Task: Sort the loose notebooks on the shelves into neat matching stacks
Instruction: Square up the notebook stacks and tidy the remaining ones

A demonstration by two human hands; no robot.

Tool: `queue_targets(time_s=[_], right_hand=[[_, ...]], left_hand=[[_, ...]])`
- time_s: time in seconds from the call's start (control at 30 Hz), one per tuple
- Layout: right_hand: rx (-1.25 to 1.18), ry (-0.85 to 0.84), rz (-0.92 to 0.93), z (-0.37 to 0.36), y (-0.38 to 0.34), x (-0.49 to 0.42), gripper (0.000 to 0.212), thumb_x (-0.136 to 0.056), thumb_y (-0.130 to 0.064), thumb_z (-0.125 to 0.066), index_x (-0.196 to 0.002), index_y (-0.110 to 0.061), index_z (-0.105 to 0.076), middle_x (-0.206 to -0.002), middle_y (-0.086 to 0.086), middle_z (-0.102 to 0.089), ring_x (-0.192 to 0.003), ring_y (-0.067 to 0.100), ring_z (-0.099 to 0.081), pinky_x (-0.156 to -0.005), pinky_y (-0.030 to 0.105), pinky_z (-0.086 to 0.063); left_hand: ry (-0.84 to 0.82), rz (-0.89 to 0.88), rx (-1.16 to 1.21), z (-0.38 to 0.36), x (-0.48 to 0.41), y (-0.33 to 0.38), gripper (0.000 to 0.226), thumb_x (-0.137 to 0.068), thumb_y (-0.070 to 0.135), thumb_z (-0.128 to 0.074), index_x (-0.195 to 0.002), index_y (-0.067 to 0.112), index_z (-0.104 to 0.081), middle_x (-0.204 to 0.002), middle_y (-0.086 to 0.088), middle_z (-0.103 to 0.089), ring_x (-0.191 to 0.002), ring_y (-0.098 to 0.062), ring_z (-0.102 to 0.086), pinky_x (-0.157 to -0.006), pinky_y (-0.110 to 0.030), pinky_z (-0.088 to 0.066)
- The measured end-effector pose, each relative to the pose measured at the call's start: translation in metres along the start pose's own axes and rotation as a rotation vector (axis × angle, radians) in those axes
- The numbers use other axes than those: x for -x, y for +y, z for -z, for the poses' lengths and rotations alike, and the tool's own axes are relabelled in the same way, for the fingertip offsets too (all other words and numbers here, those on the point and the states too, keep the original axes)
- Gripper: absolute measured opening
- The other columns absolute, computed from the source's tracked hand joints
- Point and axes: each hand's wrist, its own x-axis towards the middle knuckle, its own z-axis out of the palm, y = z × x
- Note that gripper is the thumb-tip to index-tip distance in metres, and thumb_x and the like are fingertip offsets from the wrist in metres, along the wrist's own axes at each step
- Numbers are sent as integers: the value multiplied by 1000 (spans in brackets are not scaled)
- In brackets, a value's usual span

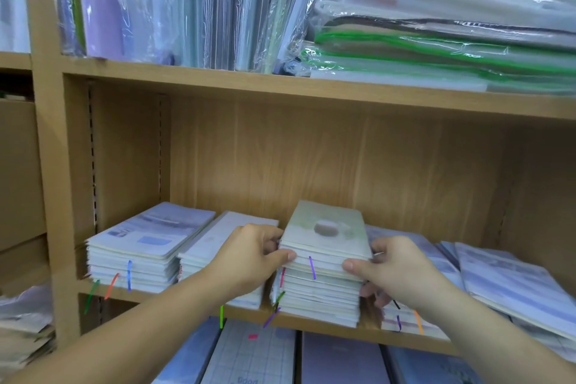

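Observation:
A tall stack of pale green notebooks (324,234) stands in the middle of the wooden shelf (311,326), with coloured ribbon markers hanging from its front. My left hand (249,259) grips the upper notebooks on the stack's left edge, thumb pressed on the front. My right hand (389,268) holds the right edge, thumb on the front and fingers down the side. A lower stack of bluish notebooks (149,243) sits at the far left, a white-topped stack (215,240) next to it. More bluish notebooks (505,277) lie slanted at the right.
The upper shelf holds upright plastic-wrapped folders (174,3) and a leaning pile of zip pouches with green edges (436,40). Below the shelf stand blue and purple notebooks (339,358). A messy pile of paper goods (21,330) lies at the lower left.

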Motion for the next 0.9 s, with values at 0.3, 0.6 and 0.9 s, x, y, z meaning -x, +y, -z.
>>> queue_targets(time_s=[0.3, 0.6, 0.9], right_hand=[[-25, -23, -99, 4, 4, 0, 41, -75, -31, -89, -89, 2, -69, -66, 17, -73, -69, 43, -73, -50, 39, -56], [79, -4, -92, -5, 3, 6, 35, -82, -31, -84, -84, -1, -67, -60, 16, -71, -63, 39, -73, -60, 50, -62], [225, -54, -95, -10, -5, 22, 49, -98, -45, -61, -78, 0, -60, -56, 13, -70, -44, 27, -66, -46, 33, -51]], left_hand=[[6, 43, -125, 4, -6, -2, 36, -85, 47, -77, -68, 17, -68, -53, 10, -58, -51, -10, -52, -53, -27, -42], [33, -16, -260, -1, -3, 1, 49, -91, 45, -73, -60, 9, -60, -49, -1, -46, -45, -12, -38, -48, -27, -30], [-88, 81, -536, -1, 6, 3, 62, -94, 66, -54, -56, 18, -47, -56, 4, -49, -59, -15, -49, -52, -29, -32]])
